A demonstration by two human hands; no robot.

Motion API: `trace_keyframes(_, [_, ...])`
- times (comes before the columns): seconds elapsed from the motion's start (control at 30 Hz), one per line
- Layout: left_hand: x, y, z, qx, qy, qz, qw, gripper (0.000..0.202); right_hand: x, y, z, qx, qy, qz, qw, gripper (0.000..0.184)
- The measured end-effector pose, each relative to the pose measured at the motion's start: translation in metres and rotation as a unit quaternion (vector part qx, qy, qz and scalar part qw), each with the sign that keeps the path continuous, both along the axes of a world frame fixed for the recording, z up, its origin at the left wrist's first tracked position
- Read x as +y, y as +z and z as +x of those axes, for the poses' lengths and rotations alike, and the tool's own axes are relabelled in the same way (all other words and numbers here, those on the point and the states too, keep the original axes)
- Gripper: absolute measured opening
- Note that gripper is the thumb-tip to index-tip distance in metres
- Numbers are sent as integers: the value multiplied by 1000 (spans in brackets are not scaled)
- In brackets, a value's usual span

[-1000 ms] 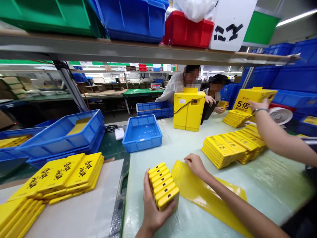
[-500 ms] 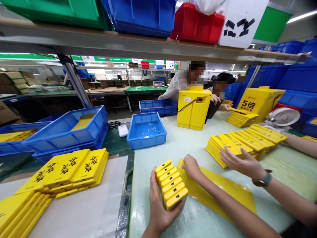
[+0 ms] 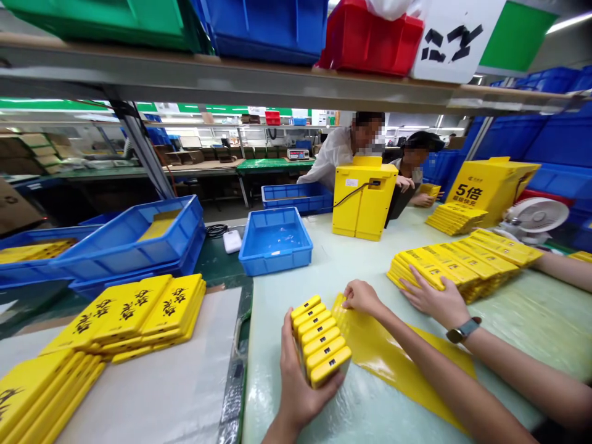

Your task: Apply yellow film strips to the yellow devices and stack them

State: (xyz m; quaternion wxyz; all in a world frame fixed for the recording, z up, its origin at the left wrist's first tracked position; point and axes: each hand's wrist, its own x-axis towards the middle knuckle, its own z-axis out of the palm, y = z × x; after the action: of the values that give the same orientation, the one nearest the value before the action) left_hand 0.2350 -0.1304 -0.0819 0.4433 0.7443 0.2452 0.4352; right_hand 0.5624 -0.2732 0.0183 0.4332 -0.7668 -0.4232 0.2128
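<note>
My left hand [image 3: 298, 382] is wrapped round a row of several yellow power banks [image 3: 321, 339], stood on edge with their port ends facing up. Just right of them, my right hand [image 3: 363, 298] pinches the upper left edge of a thin, glossy yellow plastic sheet [image 3: 398, 354], which lies on the pale table mat and passes under my right forearm. Farther right, a co-worker's hand [image 3: 435, 299] with a wristwatch rests against a long row of yellow power banks [image 3: 456, 262].
At left, stacks of yellow power banks [image 3: 161, 308] lie on white sheeting. A blue bin [image 3: 276, 262] stands ahead, beside a yellow box-shaped device [image 3: 363, 203]. Two people work across the table. A white fan [image 3: 539, 213] is at right, and a shelf [image 3: 277, 86] with bins runs overhead.
My right hand has shifted slightly up and right along the sheet's edge. The co-worker's watch hand has come left and down onto the row's near end. My left hand keeps its hold.
</note>
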Motion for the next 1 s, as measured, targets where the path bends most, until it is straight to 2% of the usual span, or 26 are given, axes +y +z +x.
trace_keyframes(0.1, [4, -4, -1, 9, -4, 17, 1000, 130, 12, 17, -20, 27, 4, 11, 1000, 11])
trace_keyframes(0.27, [3, -3, -1, 9, 0, 26, 1000, 130, 76, 15, -61, 109, 16, 31, 993, 38])
trace_keyframes(0.37, [-1, 1, 0, 5, -4, 26, 1000, 128, 100, 25, -79, 168, 37, 59, 983, 45])
trace_keyframes(0.47, [-3, 4, 0, 3, -6, 25, 1000, 131, 104, 43, -102, 197, 72, 97, 973, 41])
trace_keyframes(0.53, [-4, 5, 1, 2, 0, 25, 1000, 134, 103, 53, -122, 183, 73, 110, 974, 36])
trace_keyframes(0.7, [-5, 5, 2, 2, 11, 35, 999, 137, 106, 52, -165, 81, 12, 111, 990, 26])
trace_keyframes(0.9, [-5, 1, 2, 14, 10, 47, 999, 143, 108, 49, -171, 30, -20, 117, 992, 26])
trace_keyframes(1.0, [-5, 0, 3, 11, 9, 44, 999, 143, 110, 50, -171, 11, -11, 104, 994, 25])
